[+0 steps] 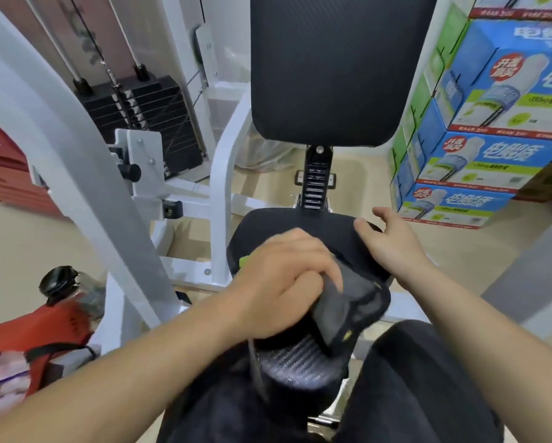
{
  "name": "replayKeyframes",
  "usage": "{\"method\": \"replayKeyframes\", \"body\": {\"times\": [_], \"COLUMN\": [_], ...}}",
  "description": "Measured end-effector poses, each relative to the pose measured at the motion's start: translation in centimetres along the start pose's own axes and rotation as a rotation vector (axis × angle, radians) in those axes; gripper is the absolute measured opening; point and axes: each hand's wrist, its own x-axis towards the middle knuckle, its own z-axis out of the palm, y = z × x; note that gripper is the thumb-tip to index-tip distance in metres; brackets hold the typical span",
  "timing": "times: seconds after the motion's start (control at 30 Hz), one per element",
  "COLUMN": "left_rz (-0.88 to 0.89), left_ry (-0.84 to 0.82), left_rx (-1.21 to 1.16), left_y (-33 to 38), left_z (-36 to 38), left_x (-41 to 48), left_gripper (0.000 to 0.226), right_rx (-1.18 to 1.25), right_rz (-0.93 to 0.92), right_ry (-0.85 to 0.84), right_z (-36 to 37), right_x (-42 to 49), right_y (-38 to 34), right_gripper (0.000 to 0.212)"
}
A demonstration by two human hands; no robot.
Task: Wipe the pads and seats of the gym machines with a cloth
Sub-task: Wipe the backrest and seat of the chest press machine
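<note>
left hand [284,282] curled round a dark grey cloth [348,308], pressing it on the seat [284,225] near its right edge. right hand [392,247] rests on the seat's right rear edge, fingers loosely spread. backrest pad [325,68] upright behind. weight stack [146,123] left; stacked cartons [491,107] close on right; red bag [44,330] and bottle [63,282] lower left.

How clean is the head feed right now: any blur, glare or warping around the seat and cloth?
Head view, centre: left hand, cloth and seat weave read clearly. Head view, edges: white frame and stacked boxes look smeared and bowed by the wide lens. Head view, lighting: even, soft sheen on the back pad, no hard glare.
</note>
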Motion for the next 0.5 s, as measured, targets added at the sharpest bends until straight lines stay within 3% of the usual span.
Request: {"method": "replayKeyframes", "body": {"times": [0.13,0.2,0.3,0.37,0.43,0.5], "left_rz": [-0.248,-0.347,-0.462,-0.531,-0.472,-0.261], "left_ry": [-0.112,-0.160,-0.103,-0.067,-0.045,-0.005], "left_rx": [0.352,0.317,0.283,0.278,0.286,0.260], "left_y": [-7.2,-10.1,-13.0,-13.1,-11.2,-7.0], "left_z": [-1.2,-1.3,-0.9,-0.4,0.4,1.0], "left_x": [3.0,5.4,9.3,10.4,8.7,4.5], "left_gripper": [0.042,0.042,0.042,0.040,0.035,0.030], "right_rx": [-0.021,-0.100,-0.194,-0.182,-0.141,-0.065], "right_rz": [0.020,0.005,-0.035,-0.047,-0.039,-0.006], "right_ry": [-0.055,-0.056,-0.030,-0.008,0.050,0.090], "right_z": [0.5,1.1,1.7,1.7,1.6,1.8], "right_x": [0.3,0.1,1.0,1.1,0.7,0.6], "right_y": [-1.0,-0.9,0.1,0.5,0.3,0.4], "right_gripper": [0.059,0.057,0.065,0.058,0.040,0.041]}}
